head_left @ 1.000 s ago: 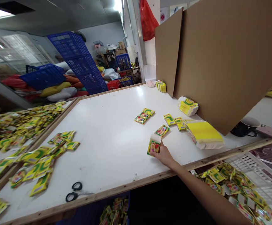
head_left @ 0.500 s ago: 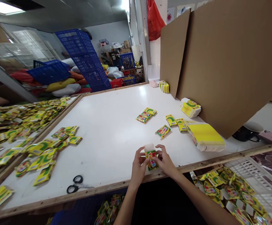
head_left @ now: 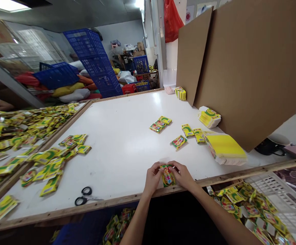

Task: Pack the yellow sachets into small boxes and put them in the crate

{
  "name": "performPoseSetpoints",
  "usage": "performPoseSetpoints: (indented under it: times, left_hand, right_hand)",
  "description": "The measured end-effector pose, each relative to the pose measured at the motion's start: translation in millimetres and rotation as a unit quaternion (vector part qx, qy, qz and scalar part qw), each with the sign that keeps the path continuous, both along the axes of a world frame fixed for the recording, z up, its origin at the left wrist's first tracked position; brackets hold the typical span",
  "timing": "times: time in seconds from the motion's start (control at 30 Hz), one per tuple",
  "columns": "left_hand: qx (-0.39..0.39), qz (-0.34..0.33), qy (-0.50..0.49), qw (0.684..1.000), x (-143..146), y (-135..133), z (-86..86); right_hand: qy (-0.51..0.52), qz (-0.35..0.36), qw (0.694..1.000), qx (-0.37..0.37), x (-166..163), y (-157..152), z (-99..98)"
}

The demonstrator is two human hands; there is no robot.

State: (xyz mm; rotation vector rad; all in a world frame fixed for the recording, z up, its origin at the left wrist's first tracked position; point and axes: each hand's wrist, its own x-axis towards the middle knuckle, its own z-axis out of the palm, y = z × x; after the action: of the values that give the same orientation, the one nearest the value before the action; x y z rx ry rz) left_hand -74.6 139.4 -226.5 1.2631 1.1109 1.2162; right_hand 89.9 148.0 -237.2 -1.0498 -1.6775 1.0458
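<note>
At the front edge of the white table (head_left: 117,143), a small green, yellow and red printed box (head_left: 168,176) lies between my hands. My left hand (head_left: 153,177) pinches its upper left side, fingers curled. Opposite, my right hand (head_left: 183,174) grips the upper right corner, thumb on the printed face. The fingers partly cover the box's top end, and a pale flap shows faintly beyond them. Ahead to the right lie a single box (head_left: 178,142) and two yellow boxes side by side. A thick stack of flat yellow cartons (head_left: 225,148) sits further right.
Black-handled scissors (head_left: 86,196) lie near the front edge at left. A loose heap of boxes (head_left: 52,166) is on the left side, beside a wooden rail and a larger pile. Tall cardboard sheets (head_left: 239,68) stand at right. More boxes fill a crate (head_left: 255,207) below.
My fingers have moved to the box's upper end, and its white open flap, earlier upright and plain to see, is now mostly covered. The view has shifted slightly.
</note>
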Motion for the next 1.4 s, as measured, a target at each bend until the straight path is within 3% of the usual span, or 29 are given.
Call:
performPoseSetpoints:
  times: [0.23, 0.47, 0.87, 1.2, 1.3, 1.4]
  left_hand:
    - [-0.006, 0.015, -0.107, 0.994, 7.0, -3.8, -3.8]
    - [0.016, 0.04, -0.001, 0.999, 8.8, -6.3, -0.8]
    - [-0.002, 0.095, 0.013, 0.995, 16.5, 0.4, 0.3]
    - [-0.03, 0.045, -0.009, 0.998, 11.4, -4.8, -1.5]
    - [-0.013, 0.081, 0.004, 0.997, 9.7, -12.2, 4.2]
    - [-0.009, 0.156, 0.014, 0.988, -17.4, -31.6, 16.6]
  right_hand:
    - [0.042, -0.059, 0.997, 0.021, -5.8, 9.4, -2.1]
    - [0.031, -0.027, 0.998, 0.042, -4.8, 4.6, 2.1]
    - [-0.006, -0.072, 0.997, -0.013, -9.5, 15.0, 8.8]
    - [0.012, -0.059, 0.998, 0.013, -4.1, 2.2, -3.0]
    - [0.012, -0.051, 0.999, 0.004, -2.5, 4.5, -4.6]
    - [-0.01, -0.074, 0.997, 0.01, 6.2, 13.4, -9.0]
